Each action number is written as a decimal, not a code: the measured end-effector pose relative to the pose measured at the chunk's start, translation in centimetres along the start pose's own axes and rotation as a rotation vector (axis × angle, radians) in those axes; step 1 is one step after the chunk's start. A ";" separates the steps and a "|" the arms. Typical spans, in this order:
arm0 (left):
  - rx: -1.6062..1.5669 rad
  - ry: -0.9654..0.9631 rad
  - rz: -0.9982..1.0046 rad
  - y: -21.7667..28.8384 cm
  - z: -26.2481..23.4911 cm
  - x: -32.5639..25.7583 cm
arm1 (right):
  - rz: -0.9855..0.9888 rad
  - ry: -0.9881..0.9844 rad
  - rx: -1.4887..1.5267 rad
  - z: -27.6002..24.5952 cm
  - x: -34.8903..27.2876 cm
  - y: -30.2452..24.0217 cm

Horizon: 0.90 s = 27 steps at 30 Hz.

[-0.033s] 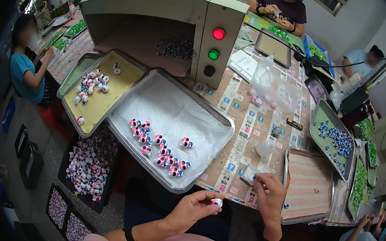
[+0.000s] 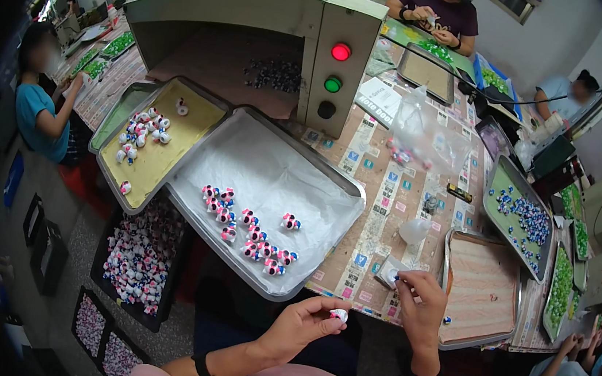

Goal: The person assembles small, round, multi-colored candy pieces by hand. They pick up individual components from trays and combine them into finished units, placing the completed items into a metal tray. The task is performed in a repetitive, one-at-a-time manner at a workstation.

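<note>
Between the thumb and fingertips of my left hand (image 2: pixel 301 327) sits a small white figurine part (image 2: pixel 339 315) with a pink patch. My right hand (image 2: pixel 421 303) is pinched around a tiny blue piece (image 2: pixel 398 277), partly hidden by the fingers, right by a small pale square block (image 2: pixel 385 270) at the table's edge. In front of my left hand, a metal tray lined with white sheet (image 2: pixel 297 151) carries several assembled pink, white and blue figurines (image 2: pixel 256 235). To my right, a tray with a pinkish lining (image 2: pixel 481 288) has one small blue piece near its left edge.
A large cream machine (image 2: pixel 262 0) with an open tunnel stands behind the trays. At left lie a yellow-lined tray (image 2: pixel 197 133) of white parts and a black crate (image 2: pixel 139 259) of more parts. A tray of blue pieces (image 2: pixel 532 220) tilts at right. Co-workers sit around.
</note>
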<state>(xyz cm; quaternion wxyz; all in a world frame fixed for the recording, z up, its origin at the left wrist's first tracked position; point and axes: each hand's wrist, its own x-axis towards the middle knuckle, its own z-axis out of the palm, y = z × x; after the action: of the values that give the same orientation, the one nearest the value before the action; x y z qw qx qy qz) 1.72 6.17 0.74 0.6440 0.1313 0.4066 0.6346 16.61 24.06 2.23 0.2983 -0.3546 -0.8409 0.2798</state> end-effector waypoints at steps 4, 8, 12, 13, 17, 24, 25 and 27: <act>-0.032 -0.005 -0.010 -0.3 0.2 0.4 | 0.083 -0.029 0.136 -1.0 -1.0 -2.2; -0.038 -0.011 -0.029 -0.3 0.3 0.7 | 0.174 -0.137 0.327 -1.4 -2.9 -4.0; -0.027 -0.021 -0.026 -0.3 0.5 0.8 | 0.197 -0.179 0.521 -0.6 -4.6 -4.1; -0.025 -0.023 -0.019 -0.4 0.5 0.9 | 0.203 -0.182 0.546 -0.4 -4.9 -4.1; -0.028 -0.022 -0.030 -0.3 0.7 0.8 | 0.213 -0.200 0.552 -0.2 -5.0 -4.2; -0.008 0.009 -0.010 -0.4 0.8 0.6 | 0.214 -0.284 0.572 -0.5 -4.9 -3.9; -0.006 0.017 -0.010 -0.4 0.8 0.6 | 0.207 -0.285 0.584 -0.5 -4.9 -3.8; 0.026 0.007 -0.012 -0.4 0.5 0.5 | 0.206 -0.278 0.591 -0.4 -5.1 -3.8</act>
<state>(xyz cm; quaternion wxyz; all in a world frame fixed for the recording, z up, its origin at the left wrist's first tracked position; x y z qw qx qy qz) 2.31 6.75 0.59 0.6444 0.1348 0.4178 0.6261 18.16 18.04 3.59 0.2409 -0.2944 -0.7157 0.5858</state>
